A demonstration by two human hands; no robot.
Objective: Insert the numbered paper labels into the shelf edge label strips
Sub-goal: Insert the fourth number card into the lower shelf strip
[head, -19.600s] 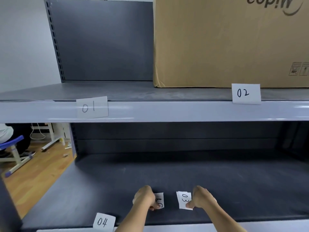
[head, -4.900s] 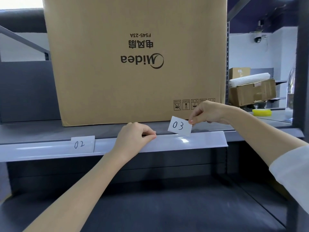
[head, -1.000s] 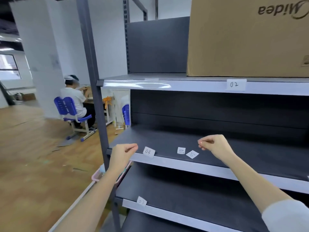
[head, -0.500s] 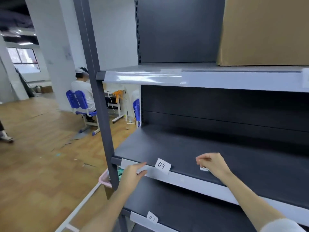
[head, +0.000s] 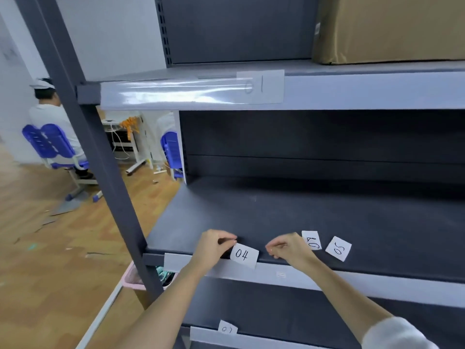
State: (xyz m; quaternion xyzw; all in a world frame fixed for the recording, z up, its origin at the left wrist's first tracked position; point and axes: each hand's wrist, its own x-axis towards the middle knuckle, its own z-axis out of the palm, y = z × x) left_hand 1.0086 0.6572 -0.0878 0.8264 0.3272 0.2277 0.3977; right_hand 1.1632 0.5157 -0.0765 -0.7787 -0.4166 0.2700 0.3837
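Cardboard box [head: 392, 28] is cut off at the top and right edges.

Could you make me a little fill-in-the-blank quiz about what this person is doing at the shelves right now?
1. The left hand pinches the label marked ____.
2. The top label strip holds the label marked ____.
3. Beside the right hand, ____ loose labels lie on the middle shelf.
4. The top shelf carries a cardboard ____.

Missing words: 04; 01; two; box
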